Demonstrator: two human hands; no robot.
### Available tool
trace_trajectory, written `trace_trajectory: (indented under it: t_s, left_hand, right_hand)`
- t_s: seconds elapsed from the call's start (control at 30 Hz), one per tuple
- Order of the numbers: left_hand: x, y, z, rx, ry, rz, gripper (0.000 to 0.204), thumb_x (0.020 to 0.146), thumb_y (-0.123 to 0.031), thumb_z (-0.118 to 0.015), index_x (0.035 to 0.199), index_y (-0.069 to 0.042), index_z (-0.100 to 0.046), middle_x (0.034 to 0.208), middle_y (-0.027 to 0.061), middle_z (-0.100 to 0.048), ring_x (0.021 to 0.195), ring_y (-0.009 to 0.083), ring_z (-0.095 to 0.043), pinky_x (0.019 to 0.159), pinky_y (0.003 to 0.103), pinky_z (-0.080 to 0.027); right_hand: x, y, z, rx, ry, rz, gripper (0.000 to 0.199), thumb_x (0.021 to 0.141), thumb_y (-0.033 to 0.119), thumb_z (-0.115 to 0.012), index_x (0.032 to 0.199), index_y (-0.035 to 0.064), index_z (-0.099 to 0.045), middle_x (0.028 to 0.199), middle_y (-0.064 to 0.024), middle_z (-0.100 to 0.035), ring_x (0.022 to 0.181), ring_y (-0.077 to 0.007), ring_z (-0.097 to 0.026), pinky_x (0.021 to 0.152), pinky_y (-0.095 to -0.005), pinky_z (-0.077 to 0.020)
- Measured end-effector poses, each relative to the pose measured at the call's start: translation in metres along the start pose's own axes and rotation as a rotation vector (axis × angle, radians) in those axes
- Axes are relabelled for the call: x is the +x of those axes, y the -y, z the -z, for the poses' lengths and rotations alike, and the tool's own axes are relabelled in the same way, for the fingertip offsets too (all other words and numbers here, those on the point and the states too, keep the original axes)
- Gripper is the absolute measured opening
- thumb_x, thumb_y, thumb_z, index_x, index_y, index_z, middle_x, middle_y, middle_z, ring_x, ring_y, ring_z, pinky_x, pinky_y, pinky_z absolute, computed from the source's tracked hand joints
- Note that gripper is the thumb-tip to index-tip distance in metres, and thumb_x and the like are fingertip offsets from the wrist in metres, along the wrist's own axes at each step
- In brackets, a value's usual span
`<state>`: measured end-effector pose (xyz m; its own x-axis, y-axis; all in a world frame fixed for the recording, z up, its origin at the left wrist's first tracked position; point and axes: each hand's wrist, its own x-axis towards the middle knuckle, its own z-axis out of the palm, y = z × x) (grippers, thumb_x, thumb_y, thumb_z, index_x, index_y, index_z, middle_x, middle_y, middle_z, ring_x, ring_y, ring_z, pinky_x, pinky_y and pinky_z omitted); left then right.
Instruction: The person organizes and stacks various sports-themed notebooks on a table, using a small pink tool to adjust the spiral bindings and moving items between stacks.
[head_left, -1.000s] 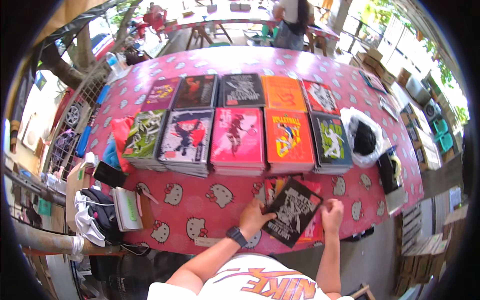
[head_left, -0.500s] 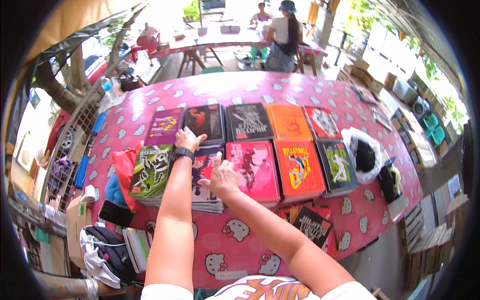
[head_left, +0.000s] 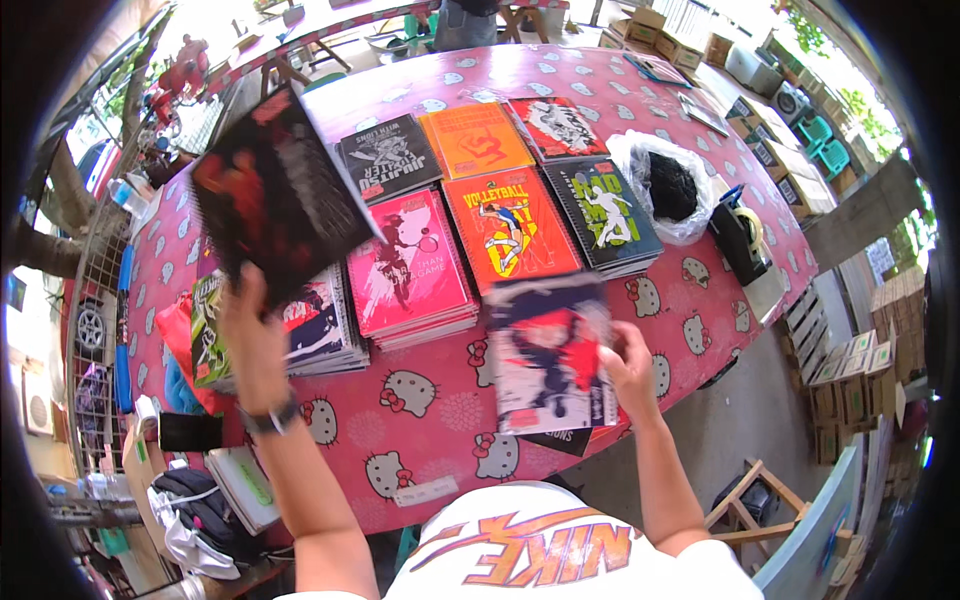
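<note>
My left hand is closed on the lower edge of a black spiral notebook with a reddish figure, raised and tilted over the left stacks. My right hand pinches the right side of a second spiral notebook in white, navy and red. This one hangs above the table's near edge, partly covering a small pile with a black notebook. Beneath the left notebook lies a navy-and-white stack, with a green stack beside it. A pink stack sits between my hands.
Farther right are an orange-red stack, a dark green stack, and black, orange and red-white ones behind. A white plastic bag and tape dispenser stand at right. A patterned pink cloth covers the table.
Both hands have gone from resting over the stacks to each holding one notebook. The left notebook rose up from the back row; the right one moved right and toward me. The view tilted down.
</note>
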<state>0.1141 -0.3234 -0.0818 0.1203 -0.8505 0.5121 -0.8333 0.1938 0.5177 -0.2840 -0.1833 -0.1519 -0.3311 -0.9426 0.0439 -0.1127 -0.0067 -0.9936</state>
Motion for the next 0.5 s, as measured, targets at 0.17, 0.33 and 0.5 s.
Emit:
trace_trajectory:
  t_s: [0.17,0.33,0.5]
  left_hand:
    - [-0.159,-0.109,-0.078,-1.382,0.625,0.726,0.019,0.080,-0.005,-0.063,0.095,-0.004,-0.053,0.090,0.0009,-0.057,0.082,0.0093,-0.053,0.073,0.026,-0.045]
    - [-0.237,-0.121,-0.142,-0.400,0.470,0.194,0.056,0.066,-0.026,-0.074,0.107,0.001,-0.048,0.105,0.0204,-0.049,0.098,0.0352,-0.045,0.085,0.042,-0.039]
    - [-0.150,-0.092,-0.077,-0.330,0.063,-0.169,0.050,0.070,-0.022,-0.071,0.109,-0.001,-0.048,0.108,0.0180,-0.047,0.105,0.0345,-0.042,0.093,0.043,-0.033]
  right_hand:
    - [-0.027,-0.103,0.064,-0.876,-0.123,0.193,0.034,0.077,0.027,-0.068,0.094,0.0020,-0.053,0.088,-0.0101,-0.051,0.084,-0.0206,-0.050,0.077,-0.0340,-0.0406]
    - [-0.016,-0.102,0.056,-0.647,0.029,0.039,0.059,0.081,0.024,-0.063,0.129,0.0023,-0.034,0.124,-0.0169,-0.043,0.115,-0.0307,-0.039,0.101,-0.0414,-0.0255]
    - [0.014,-0.022,-0.019,-0.650,-0.137,0.285,0.045,0.083,0.010,-0.058,0.124,0.0004,-0.042,0.126,-0.0141,-0.045,0.109,-0.0234,-0.047,0.093,-0.0364,-0.0371]
